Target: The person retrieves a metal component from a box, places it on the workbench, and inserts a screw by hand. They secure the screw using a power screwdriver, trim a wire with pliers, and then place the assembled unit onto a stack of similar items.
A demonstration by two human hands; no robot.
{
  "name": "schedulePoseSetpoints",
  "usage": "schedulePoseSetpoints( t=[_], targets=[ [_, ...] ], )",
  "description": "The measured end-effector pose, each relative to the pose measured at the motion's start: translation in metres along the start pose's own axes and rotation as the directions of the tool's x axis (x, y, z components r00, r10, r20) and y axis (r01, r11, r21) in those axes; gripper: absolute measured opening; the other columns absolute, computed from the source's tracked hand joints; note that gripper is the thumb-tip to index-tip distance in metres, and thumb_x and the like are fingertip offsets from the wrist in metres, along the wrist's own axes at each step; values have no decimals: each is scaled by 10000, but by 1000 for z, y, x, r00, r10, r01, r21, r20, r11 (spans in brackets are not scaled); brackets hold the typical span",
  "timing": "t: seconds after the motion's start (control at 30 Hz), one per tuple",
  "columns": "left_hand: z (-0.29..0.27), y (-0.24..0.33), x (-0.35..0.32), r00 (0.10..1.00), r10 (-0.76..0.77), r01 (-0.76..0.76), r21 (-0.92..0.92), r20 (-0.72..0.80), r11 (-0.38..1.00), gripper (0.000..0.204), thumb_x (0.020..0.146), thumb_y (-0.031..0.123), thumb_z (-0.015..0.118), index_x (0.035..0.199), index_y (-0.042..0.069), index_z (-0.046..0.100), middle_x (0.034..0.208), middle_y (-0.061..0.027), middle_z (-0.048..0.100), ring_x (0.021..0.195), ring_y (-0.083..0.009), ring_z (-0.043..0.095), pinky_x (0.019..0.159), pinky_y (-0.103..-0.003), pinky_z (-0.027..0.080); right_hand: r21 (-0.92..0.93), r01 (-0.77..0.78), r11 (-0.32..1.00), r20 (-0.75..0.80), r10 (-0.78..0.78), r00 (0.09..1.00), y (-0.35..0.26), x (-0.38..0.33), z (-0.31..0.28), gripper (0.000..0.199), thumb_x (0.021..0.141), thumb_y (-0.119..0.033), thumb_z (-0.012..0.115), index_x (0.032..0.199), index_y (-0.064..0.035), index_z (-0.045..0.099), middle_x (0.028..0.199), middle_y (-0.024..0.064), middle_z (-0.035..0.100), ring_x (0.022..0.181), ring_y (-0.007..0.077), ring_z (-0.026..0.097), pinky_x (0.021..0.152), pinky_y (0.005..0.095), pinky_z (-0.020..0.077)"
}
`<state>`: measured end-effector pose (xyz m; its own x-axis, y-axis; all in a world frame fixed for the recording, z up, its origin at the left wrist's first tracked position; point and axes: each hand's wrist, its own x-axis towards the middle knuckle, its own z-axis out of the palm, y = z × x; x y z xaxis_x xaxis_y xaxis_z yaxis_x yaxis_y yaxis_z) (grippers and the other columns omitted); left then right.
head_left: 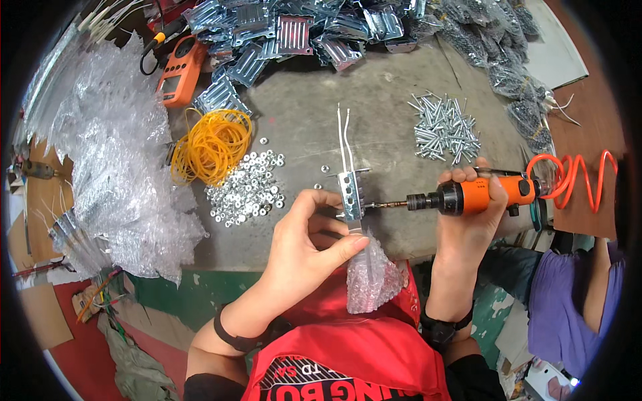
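Observation:
My left hand [304, 237] is closed around a metal bracket assembly [350, 194]. Two white wires rise from its top, and bubble wrap [374, 277] covers its lower end. My right hand [468, 220] grips an orange and black pneumatic screwdriver [485, 196], held level and pointing left. Its bit [391, 204] reaches the right side of the bracket; whether it sits in a screw head I cannot tell. Left of my left hand lies a pile of small nuts [246, 190]. Beyond the screwdriver is a heap of screws [445, 127].
Yellow rubber bands [212, 146] lie beside an orange meter [180, 70]. Stamped metal plates [294, 35] are heaped at the back. Bubble-wrapped parts [100, 134] cover the left side, with more wrapped pieces [498, 47] at far right. A coiled red hose [568, 177] trails right. Someone in purple [568, 307] is at the right.

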<state>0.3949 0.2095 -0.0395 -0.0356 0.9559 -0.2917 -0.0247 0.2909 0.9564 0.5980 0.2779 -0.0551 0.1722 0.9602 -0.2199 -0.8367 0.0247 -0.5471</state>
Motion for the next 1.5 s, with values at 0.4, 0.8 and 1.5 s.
schedulePoseSetpoints(
  t=[0.4,0.8,1.5],
  targets=[
    [-2,1,1,999,-28,29,-33,30,999,485,746,146,783,1098,-20,494,931,-86,590,812,-126,629,669,-267,547,-4,-46,999,-19,46,999,6,-1,4,333,841,-207,593,1119,-62,480,849,69,513,832,202,513,875,385,429],
    [-4,-1,3,998,-54,57,-87,41,995,485,731,153,796,1074,-14,497,883,-78,599,756,-115,627,652,-255,541,-9,-77,997,-73,76,994,6,4,5,312,863,-229,592,1106,-54,501,851,70,542,833,210,531,872,396,432],
    [-33,17,24,770,433,-502,864,468,-41,145,635,121,571,753,37,560,771,-47,497,752,-183,536,572,-308,462,-229,-66,971,-132,36,991,0,-5,-3,346,898,-271,548,1144,-41,469,876,61,552,841,186,549,865,376,454]
  ],
)
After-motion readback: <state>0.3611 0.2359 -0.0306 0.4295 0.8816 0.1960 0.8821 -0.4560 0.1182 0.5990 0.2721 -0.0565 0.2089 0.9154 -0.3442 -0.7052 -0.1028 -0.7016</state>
